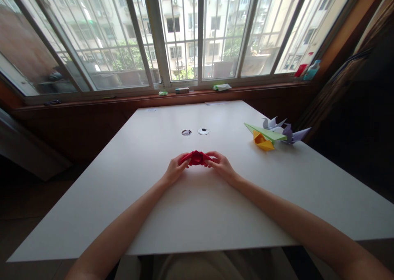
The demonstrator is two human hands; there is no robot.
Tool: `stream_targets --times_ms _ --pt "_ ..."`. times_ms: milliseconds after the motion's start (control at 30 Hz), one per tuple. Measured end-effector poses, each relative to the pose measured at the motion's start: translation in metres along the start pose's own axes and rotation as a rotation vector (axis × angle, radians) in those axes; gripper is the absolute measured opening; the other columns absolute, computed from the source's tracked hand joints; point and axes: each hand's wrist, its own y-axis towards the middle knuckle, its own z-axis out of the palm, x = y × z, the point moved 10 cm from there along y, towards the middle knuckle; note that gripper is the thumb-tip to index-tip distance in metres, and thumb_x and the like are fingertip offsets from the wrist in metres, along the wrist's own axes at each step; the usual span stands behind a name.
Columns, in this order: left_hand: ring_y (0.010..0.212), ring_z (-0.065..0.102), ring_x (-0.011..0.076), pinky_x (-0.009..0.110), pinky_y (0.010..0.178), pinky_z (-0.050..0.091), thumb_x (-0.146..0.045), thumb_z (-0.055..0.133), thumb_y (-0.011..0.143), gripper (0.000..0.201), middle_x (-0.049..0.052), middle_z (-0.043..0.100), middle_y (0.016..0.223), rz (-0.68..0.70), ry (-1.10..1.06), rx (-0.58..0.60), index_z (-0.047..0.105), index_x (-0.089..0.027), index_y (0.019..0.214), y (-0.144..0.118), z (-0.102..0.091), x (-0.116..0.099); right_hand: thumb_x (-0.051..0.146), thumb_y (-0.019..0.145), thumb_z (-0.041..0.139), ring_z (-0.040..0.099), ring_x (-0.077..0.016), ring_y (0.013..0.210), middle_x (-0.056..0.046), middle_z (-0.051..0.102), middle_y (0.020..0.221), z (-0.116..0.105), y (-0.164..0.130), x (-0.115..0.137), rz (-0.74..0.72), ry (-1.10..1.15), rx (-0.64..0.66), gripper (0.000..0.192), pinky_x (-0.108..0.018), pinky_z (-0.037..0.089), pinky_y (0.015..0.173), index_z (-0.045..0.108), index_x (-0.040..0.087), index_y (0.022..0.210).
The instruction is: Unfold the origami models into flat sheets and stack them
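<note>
Both hands, left and right, pinch the crumpled red folded paper piece just above the white desk; partly shaped, creases unfinished; coloured paper models sit finished, well apart.

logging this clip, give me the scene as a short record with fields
setting: white table under a barred window
left hand: left hand pinches the red folded paper
right hand: right hand pinches its other end
paper state: crumpled-looking fold, on or just above the table, cannot tell which
nearby: green paper plane, orange piece, purple pieces to the right
table middle: two small round fittings
</note>
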Motion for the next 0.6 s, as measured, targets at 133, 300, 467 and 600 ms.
stream_targets --times_ms 133,300,467,600 --pt "0.069 0.058 0.0148 0.027 0.064 0.049 -0.039 0.051 0.083 0.039 0.008 0.066 0.082 0.005 0.005 -0.002 0.059 -0.011 0.11 0.0004 -0.0002 0.0008 0.036 0.072 0.065 0.064 -0.0179 0.071 -0.004 0.067 0.081 -0.0018 0.002 -0.004 -0.014 -0.033 -0.014 0.03 -0.032 0.049 0.065 0.059 0.018 0.094" --pt "0.068 0.058 0.0146 0.028 0.064 0.049 -0.033 0.051 0.083 0.035 0.007 0.066 0.082 0.006 0.012 -0.013 0.06 -0.011 0.108 0.0013 -0.0011 0.0029 0.035 0.072 0.064 0.064 -0.0179 0.07 -0.004 0.066 0.081 -0.0029 0.0029 -0.0051 -0.029 -0.067 -0.023 0.027 -0.032 0.049 0.065 0.057 0.018 0.093" --pt "0.068 0.059 0.0143 0.028 0.064 0.049 -0.029 0.049 0.083 0.032 0.007 0.067 0.083 0.011 0.021 -0.017 0.06 -0.011 0.107 0.0014 -0.0011 0.0032 0.036 0.073 0.062 0.065 -0.0183 0.07 -0.004 0.066 0.08 -0.0032 0.002 -0.0022 -0.051 -0.093 -0.029 0.028 -0.033 0.05 0.066 0.057 0.018 0.093" --pt "0.069 0.06 0.0145 0.028 0.065 0.05 -0.027 0.049 0.082 0.031 0.007 0.067 0.084 0.012 0.033 -0.019 0.06 -0.013 0.107 0.0009 -0.0013 0.0034 0.035 0.075 0.06 0.064 -0.0178 0.07 -0.004 0.066 0.08 -0.0032 0.0017 -0.0009 -0.065 -0.114 -0.031 0.026 -0.032 0.05 0.066 0.057 0.018 0.094"
